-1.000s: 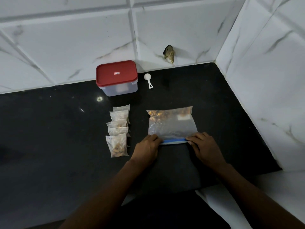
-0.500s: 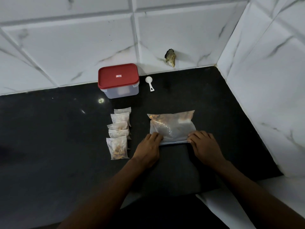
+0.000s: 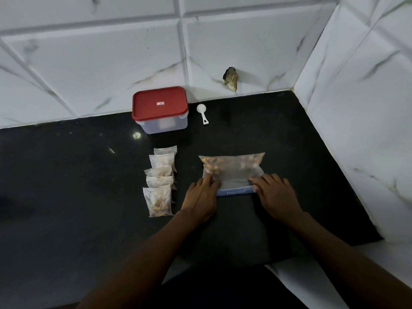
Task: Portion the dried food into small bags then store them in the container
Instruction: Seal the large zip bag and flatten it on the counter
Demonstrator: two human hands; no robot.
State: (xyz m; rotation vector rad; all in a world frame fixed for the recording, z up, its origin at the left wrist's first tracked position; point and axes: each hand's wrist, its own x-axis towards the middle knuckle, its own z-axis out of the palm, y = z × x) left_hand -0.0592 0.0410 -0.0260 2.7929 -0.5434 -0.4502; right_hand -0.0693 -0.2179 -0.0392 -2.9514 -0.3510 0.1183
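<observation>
A large clear zip bag (image 3: pixel 231 168) lies on the black counter (image 3: pixel 66 197), with dried food bunched at its far end. Its near part is folded over, and the blue zip strip (image 3: pixel 235 192) shows along the front edge. My left hand (image 3: pixel 200 197) presses the fold's left end with fairly straight fingers. My right hand (image 3: pixel 276 195) presses the right end the same way. Several small filled bags (image 3: pixel 159 184) lie in an overlapping column left of my left hand. The clear container (image 3: pixel 162 126) with a red lid (image 3: pixel 159 105) stands shut near the back wall.
A white scoop (image 3: pixel 202 113) lies to the right of the container. Tiled walls close the back and right sides, and a broken hole (image 3: pixel 230 79) shows in the back wall. The counter's front edge runs under my forearms.
The large bag has been folded over towards its food end and is shorter. The blue strip vanished half a second ago and shows again now. Both hands have moved slightly forward with the fold.
</observation>
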